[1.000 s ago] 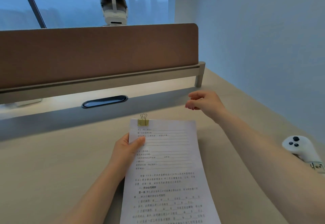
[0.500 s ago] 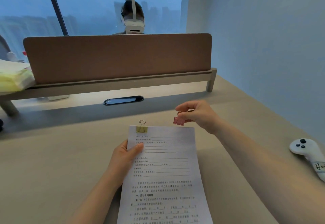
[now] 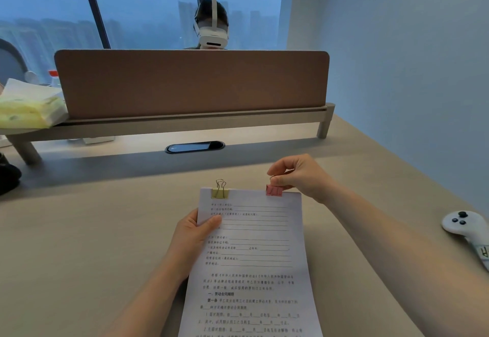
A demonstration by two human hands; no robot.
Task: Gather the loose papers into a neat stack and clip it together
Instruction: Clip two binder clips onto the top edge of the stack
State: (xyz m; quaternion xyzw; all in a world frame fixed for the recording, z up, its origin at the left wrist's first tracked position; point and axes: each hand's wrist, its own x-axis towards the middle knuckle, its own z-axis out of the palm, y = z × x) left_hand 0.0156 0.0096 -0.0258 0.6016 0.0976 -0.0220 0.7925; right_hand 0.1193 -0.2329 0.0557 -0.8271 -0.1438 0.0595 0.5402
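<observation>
A stack of printed papers [image 3: 254, 257] lies on the beige desk [image 3: 92, 244] in front of me. My left hand [image 3: 195, 233] grips its left edge, thumb on top. A gold binder clip [image 3: 220, 191] sits on the top edge at the left. At the top right, my right hand [image 3: 299, 175] pinches the wire handles of a pink binder clip [image 3: 274, 190], which sits at the papers' top edge. Whether its jaws are around the sheets is unclear.
A brown divider panel [image 3: 190, 82] on a raised shelf crosses the back of the desk, with a person in a white headset behind it. A tissue pack [image 3: 29, 106] sits at the left, a cable slot [image 3: 195, 147] mid-desk, a white controller [image 3: 468, 230] at the right.
My right hand went from bare near the shelf to holding the pink clip, then brought it down onto the papers' top right edge. The view tilted up.
</observation>
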